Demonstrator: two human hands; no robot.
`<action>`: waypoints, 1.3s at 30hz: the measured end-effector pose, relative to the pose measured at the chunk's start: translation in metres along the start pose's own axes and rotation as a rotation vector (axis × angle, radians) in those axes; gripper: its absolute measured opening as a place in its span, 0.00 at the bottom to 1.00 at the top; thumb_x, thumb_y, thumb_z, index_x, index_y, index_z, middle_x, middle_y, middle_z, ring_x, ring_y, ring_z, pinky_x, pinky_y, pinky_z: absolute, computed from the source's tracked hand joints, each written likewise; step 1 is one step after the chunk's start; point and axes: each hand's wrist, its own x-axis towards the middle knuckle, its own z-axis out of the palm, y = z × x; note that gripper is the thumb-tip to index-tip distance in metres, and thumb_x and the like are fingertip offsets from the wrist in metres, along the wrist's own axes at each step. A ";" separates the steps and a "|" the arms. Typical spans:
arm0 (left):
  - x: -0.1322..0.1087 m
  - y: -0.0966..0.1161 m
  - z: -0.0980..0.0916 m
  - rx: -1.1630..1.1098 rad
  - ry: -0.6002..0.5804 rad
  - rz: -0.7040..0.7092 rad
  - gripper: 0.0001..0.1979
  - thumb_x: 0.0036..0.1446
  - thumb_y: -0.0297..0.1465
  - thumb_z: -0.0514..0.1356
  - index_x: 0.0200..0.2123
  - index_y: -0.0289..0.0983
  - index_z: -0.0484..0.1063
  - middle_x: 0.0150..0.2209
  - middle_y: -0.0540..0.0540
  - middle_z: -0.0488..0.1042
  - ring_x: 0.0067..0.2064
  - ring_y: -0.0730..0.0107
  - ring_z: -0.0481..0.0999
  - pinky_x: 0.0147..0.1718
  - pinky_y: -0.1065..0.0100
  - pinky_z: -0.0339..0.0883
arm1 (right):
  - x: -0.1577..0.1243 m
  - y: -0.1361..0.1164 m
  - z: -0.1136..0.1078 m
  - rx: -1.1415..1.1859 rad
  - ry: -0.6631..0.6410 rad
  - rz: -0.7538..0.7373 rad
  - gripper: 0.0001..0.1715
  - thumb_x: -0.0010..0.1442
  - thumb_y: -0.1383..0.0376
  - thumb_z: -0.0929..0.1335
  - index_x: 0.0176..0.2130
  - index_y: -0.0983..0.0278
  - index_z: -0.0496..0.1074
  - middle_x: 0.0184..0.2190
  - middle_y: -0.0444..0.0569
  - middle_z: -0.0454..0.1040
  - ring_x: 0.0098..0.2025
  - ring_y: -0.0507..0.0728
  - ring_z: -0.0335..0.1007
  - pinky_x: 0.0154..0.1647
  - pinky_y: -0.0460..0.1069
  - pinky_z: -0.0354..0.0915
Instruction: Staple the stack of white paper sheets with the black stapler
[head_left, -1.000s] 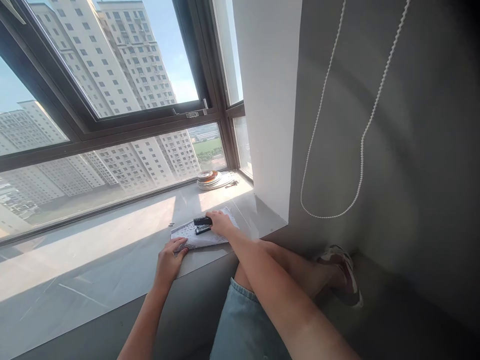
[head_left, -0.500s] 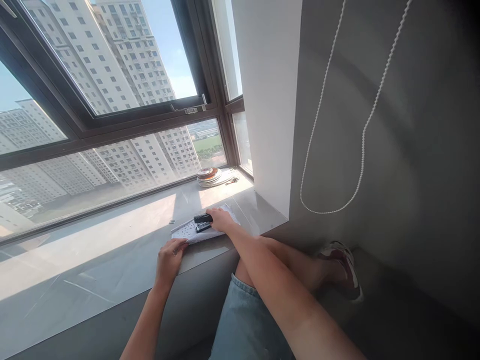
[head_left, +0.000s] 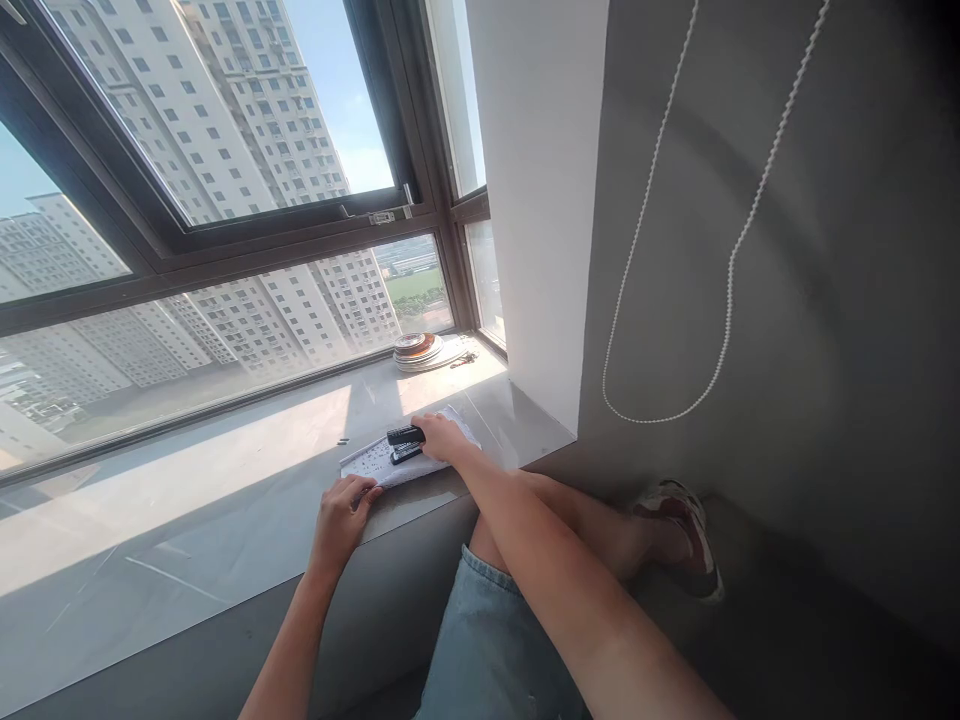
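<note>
White paper sheets with dark print (head_left: 365, 462) lie near the front edge of the grey window sill (head_left: 187, 545). A black stapler (head_left: 406, 437) sits over the paper, its jaws apart and pointing left. My right hand (head_left: 441, 438) is closed round the stapler's right end. With thumb and fingers, my left hand (head_left: 346, 508) pinches the paper's front left corner at the sill's edge. Two tiny staple-like bits (head_left: 343, 441) rest on the sill left of the paper.
Behind the paper stands a stack of round, plate-like things (head_left: 418, 352), with a small dark chain (head_left: 463, 359) beside it. A beaded cord (head_left: 726, 300) hangs at the right. My legs are below the sill.
My left hand has shifted very slightly right along the paper's corner. The stapler and my right hand look almost unmoved, and the view has tilted a little.
</note>
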 end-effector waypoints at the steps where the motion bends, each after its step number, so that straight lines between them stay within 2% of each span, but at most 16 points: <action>1: 0.000 0.001 0.000 0.006 -0.004 -0.007 0.14 0.68 0.42 0.56 0.37 0.41 0.77 0.40 0.43 0.81 0.44 0.56 0.77 0.43 0.61 0.64 | 0.000 0.000 0.000 0.003 0.002 0.002 0.22 0.63 0.67 0.69 0.56 0.55 0.70 0.54 0.50 0.75 0.58 0.63 0.67 0.47 0.50 0.63; 8: -0.001 0.012 -0.006 0.006 -0.016 -0.038 0.14 0.68 0.39 0.53 0.39 0.40 0.76 0.42 0.42 0.80 0.47 0.55 0.76 0.46 0.59 0.64 | -0.002 -0.001 -0.001 0.015 0.008 0.003 0.22 0.63 0.67 0.69 0.55 0.55 0.71 0.53 0.50 0.75 0.58 0.63 0.67 0.46 0.50 0.62; 12: -0.006 0.016 -0.008 0.000 0.024 -0.058 0.16 0.70 0.39 0.52 0.36 0.40 0.75 0.38 0.43 0.80 0.42 0.57 0.75 0.44 0.59 0.64 | -0.001 0.000 -0.001 0.017 -0.008 0.001 0.21 0.62 0.68 0.69 0.55 0.56 0.70 0.52 0.51 0.75 0.56 0.63 0.68 0.44 0.50 0.62; 16: -0.009 0.022 -0.015 0.045 0.207 -0.127 0.17 0.69 0.40 0.53 0.33 0.39 0.74 0.34 0.42 0.78 0.37 0.59 0.74 0.38 0.61 0.65 | -0.002 0.000 -0.002 0.032 0.003 -0.003 0.20 0.62 0.68 0.69 0.54 0.56 0.71 0.51 0.51 0.75 0.55 0.62 0.68 0.43 0.50 0.61; 18: 0.000 0.022 -0.022 0.040 0.328 -0.193 0.17 0.68 0.41 0.54 0.33 0.38 0.75 0.35 0.42 0.78 0.38 0.59 0.74 0.36 0.62 0.67 | -0.002 0.000 -0.002 0.034 0.003 -0.004 0.20 0.62 0.68 0.69 0.53 0.57 0.71 0.51 0.50 0.75 0.55 0.62 0.68 0.43 0.49 0.61; 20: 0.016 0.019 -0.027 -0.032 0.396 -0.299 0.16 0.68 0.41 0.53 0.36 0.39 0.77 0.38 0.42 0.79 0.39 0.59 0.76 0.37 0.62 0.69 | -0.002 0.000 -0.002 0.034 0.001 0.001 0.19 0.62 0.68 0.69 0.53 0.56 0.71 0.51 0.50 0.75 0.56 0.62 0.68 0.43 0.49 0.60; 22: 0.035 0.012 -0.025 -0.156 0.343 -0.396 0.15 0.67 0.39 0.53 0.38 0.39 0.78 0.39 0.43 0.81 0.39 0.59 0.79 0.37 0.62 0.71 | -0.002 0.000 -0.002 0.033 0.000 0.005 0.19 0.62 0.68 0.69 0.52 0.56 0.71 0.51 0.50 0.75 0.56 0.62 0.68 0.42 0.49 0.60; 24: 0.052 0.004 -0.012 -0.215 0.176 -0.426 0.12 0.62 0.35 0.55 0.38 0.40 0.78 0.38 0.44 0.82 0.39 0.57 0.81 0.37 0.61 0.72 | -0.002 0.000 -0.002 0.031 0.000 0.006 0.18 0.62 0.68 0.69 0.52 0.57 0.71 0.51 0.50 0.75 0.55 0.62 0.68 0.42 0.49 0.60; 26: 0.059 -0.002 0.008 -0.157 0.044 -0.415 0.10 0.57 0.30 0.56 0.36 0.40 0.78 0.38 0.42 0.83 0.41 0.54 0.82 0.42 0.58 0.73 | -0.002 0.000 -0.002 0.032 0.000 0.012 0.19 0.62 0.67 0.69 0.52 0.57 0.70 0.52 0.50 0.75 0.55 0.62 0.69 0.42 0.49 0.60; 28: 0.058 -0.006 0.029 -0.054 -0.011 -0.361 0.14 0.56 0.27 0.54 0.39 0.38 0.78 0.43 0.38 0.82 0.47 0.51 0.81 0.49 0.54 0.72 | -0.002 0.000 -0.002 0.040 0.000 0.020 0.20 0.61 0.67 0.70 0.53 0.58 0.69 0.52 0.50 0.76 0.55 0.61 0.69 0.42 0.49 0.60; 31: 0.047 -0.008 0.052 0.033 -0.039 -0.272 0.18 0.60 0.29 0.52 0.49 0.33 0.76 0.54 0.30 0.77 0.59 0.48 0.74 0.60 0.50 0.64 | -0.002 0.000 -0.003 0.059 0.003 0.023 0.22 0.61 0.66 0.71 0.54 0.58 0.68 0.53 0.50 0.76 0.56 0.61 0.69 0.43 0.48 0.60; 36: 0.037 -0.013 0.064 0.098 -0.163 -0.303 0.25 0.67 0.39 0.49 0.60 0.32 0.69 0.67 0.27 0.65 0.70 0.43 0.61 0.66 0.42 0.53 | -0.003 0.001 -0.002 0.082 0.018 0.006 0.22 0.60 0.66 0.72 0.54 0.58 0.69 0.52 0.50 0.76 0.55 0.60 0.71 0.44 0.48 0.61; 39: 0.038 -0.019 0.067 0.116 -0.212 -0.333 0.26 0.68 0.41 0.48 0.62 0.35 0.68 0.70 0.29 0.61 0.73 0.42 0.56 0.67 0.38 0.49 | -0.003 0.001 -0.002 0.113 0.025 0.004 0.24 0.59 0.63 0.74 0.53 0.58 0.70 0.51 0.50 0.76 0.54 0.60 0.71 0.45 0.48 0.62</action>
